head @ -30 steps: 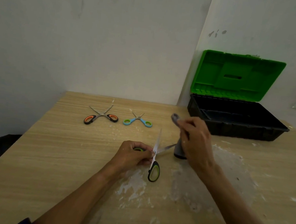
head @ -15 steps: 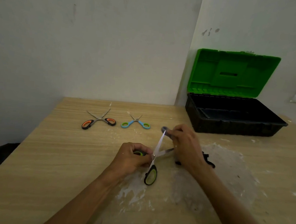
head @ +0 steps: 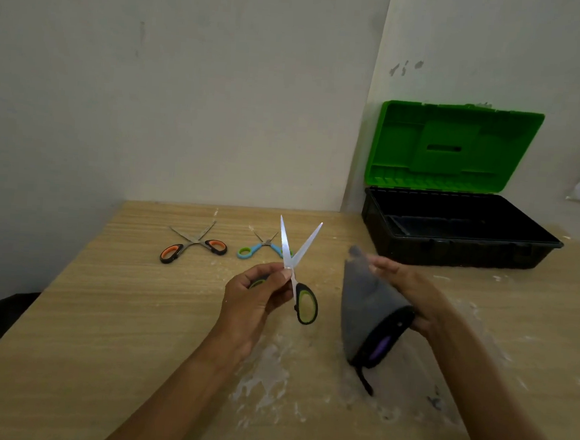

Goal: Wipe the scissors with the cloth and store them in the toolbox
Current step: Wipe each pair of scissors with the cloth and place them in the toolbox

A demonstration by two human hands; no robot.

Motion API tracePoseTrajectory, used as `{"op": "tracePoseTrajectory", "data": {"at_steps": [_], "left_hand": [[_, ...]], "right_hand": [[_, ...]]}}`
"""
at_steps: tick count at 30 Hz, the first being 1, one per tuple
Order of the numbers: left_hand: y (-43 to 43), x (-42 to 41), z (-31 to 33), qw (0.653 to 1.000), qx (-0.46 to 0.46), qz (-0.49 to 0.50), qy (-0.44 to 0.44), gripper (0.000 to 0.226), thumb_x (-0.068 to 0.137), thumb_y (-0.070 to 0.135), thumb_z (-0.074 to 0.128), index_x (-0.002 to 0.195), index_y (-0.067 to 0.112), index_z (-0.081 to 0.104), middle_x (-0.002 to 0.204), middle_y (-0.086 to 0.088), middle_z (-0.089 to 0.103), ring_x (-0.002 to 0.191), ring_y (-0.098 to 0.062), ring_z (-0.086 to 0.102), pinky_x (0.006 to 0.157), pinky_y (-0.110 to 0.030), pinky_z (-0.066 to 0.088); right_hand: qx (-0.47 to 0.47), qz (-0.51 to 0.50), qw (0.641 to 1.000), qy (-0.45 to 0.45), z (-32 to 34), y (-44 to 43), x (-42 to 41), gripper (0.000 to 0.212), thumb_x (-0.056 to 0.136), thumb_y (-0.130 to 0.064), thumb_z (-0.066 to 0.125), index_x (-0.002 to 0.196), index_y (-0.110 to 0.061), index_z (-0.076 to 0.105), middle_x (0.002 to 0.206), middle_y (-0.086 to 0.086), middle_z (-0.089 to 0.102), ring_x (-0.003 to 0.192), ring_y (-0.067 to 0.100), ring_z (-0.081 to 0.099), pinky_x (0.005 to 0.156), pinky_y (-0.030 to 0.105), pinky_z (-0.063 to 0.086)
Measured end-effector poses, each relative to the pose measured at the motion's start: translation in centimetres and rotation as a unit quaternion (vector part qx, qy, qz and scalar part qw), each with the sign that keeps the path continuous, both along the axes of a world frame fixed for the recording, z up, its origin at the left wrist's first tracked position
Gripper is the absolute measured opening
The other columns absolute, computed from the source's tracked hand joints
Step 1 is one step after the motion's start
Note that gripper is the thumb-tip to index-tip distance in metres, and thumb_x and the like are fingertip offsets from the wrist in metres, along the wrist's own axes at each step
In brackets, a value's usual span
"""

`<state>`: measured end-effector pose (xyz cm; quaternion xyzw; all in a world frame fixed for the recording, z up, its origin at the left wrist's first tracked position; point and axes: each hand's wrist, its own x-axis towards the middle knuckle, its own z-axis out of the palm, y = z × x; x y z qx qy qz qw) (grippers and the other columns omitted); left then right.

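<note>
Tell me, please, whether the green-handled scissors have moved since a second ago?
Yes. The green-handled scissors have been lifted off the table; their blades now point up, overlapping the blue-handled scissors.

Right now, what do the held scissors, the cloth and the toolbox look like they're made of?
Held scissors: blades look like bright polished steel, catching the light; handles seem black plastic with a green lining. Cloth: soft grey fabric, probably microfibre, draping limply with a dark stitched edge. Toolbox: moulded plastic, matte black base, green lid with ribbing.
</note>
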<state>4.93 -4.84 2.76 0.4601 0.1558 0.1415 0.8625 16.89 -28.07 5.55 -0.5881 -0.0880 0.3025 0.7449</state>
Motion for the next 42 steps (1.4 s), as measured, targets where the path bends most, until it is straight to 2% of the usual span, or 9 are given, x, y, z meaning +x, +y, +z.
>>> {"op": "tracePoseTrajectory", "data": {"at_steps": [2,4,7,12,17,20,27,37,42], "left_hand": [[-0.2,0.0,0.1,1.0,-0.003,-0.004,-0.007,0.018,0.073,0.008,0.08,0.092,0.005,0.079,0.088,-0.015,0.079,0.073,-0.017,0.075,0.064,-0.023,0.06],[-0.6,0.1,0.2,1.0,-0.005,-0.013,-0.003,0.017,0.077,0.006,0.079,0.094,0.004,0.078,0.091,-0.015,0.079,0.075,-0.017,0.075,0.065,-0.024,0.061],[-1.2,0.9,0.6,1.0,-0.015,-0.02,-0.004,0.01,0.088,0.002,0.071,0.098,0.003,0.074,0.09,-0.012,0.079,0.075,-0.015,0.075,0.066,-0.025,0.061],[-3.3,2.7,1.8,0.998,0.027,-0.038,-0.04,0.008,0.094,0.012,0.068,0.1,0.009,0.071,0.088,-0.005,0.076,0.079,-0.014,0.073,0.069,-0.027,0.059],[-4.9,4.2,1.4,0.983,0.18,0.029,-0.025,0.019,0.102,0.03,0.057,0.089,0.024,0.069,0.078,0.01,0.066,0.075,-0.004,0.061,0.07,-0.029,0.053],[-5.3,5.2,1.4,0.97,0.24,0.014,-0.04,0.016,0.099,0.027,0.061,0.088,0.02,0.069,0.075,0.01,0.064,0.074,-0.005,0.059,0.068,-0.025,0.052],[-9.1,7.7,1.4,0.985,0.172,0.011,-0.018,0.015,0.096,0.024,0.067,0.084,0.017,0.073,0.07,0.009,0.065,0.069,-0.002,0.058,0.064,-0.019,0.048],[-13.5,12.4,2.5,0.992,0.123,-0.007,-0.003,0.018,0.097,0.026,0.067,0.082,0.017,0.073,0.068,0.007,0.066,0.063,-0.004,0.06,0.053,-0.021,0.048],[-12.4,15.3,1.5,0.94,0.313,-0.134,-0.027,0.021,0.095,0.039,0.066,0.107,0.024,0.074,0.094,0.009,0.076,0.087,-0.004,0.069,0.071,-0.021,0.056]], "right_hand": [[-0.187,0.002,0.972,-0.14,-0.9,0.6,-0.4,0.02,0.093,-0.006,0.06,0.111,-0.009,0.068,0.111,0.013,0.071,0.097,0.019,0.069,0.076,0.025,0.058],[-0.333,-0.017,0.902,-0.273,-1.3,1.2,-0.7,0.016,0.092,-0.009,0.064,0.106,-0.014,0.07,0.104,0.005,0.071,0.097,0.016,0.067,0.082,0.025,0.056],[-0.337,-0.122,0.847,-0.392,0.2,2.0,-1.8,0.012,0.094,-0.029,0.061,0.101,-0.025,0.07,0.093,-0.01,0.07,0.087,0.004,0.065,0.076,0.022,0.053],[-0.219,0.006,0.903,-0.37,1.6,4.0,-5.0,0.021,0.086,-0.04,0.067,0.102,-0.029,0.074,0.082,-0.012,0.074,0.067,0.002,0.068,0.054,0.011,0.048],[-0.176,-0.08,0.924,-0.331,2.2,2.6,-3.8,0.023,0.079,-0.039,0.068,0.096,-0.025,0.075,0.076,-0.003,0.074,0.058,0.006,0.064,0.054,0.015,0.05],[-0.175,-0.096,0.928,-0.314,2.1,1.5,-2.6,0.015,0.085,-0.03,0.067,0.096,-0.023,0.074,0.074,0.0,0.073,0.057,0.008,0.061,0.054,0.017,0.05],[-0.154,-0.144,0.934,-0.288,1.0,-0.4,-1.2,0.023,0.078,-0.043,0.064,0.092,-0.028,0.073,0.073,0.002,0.071,0.056,0.007,0.06,0.053,0.017,0.05],[-0.129,-0.185,0.941,-0.25,1.6,-3.3,2.3,0.02,0.088,-0.029,0.063,0.099,-0.018,0.074,0.073,0.003,0.069,0.058,0.009,0.057,0.053,0.018,0.049],[-0.241,-0.185,0.909,-0.285,4.4,-8.0,9.8,0.015,0.091,-0.023,0.065,0.095,-0.014,0.076,0.067,0.001,0.067,0.05,0.004,0.049,0.05,0.018,0.042]]}}
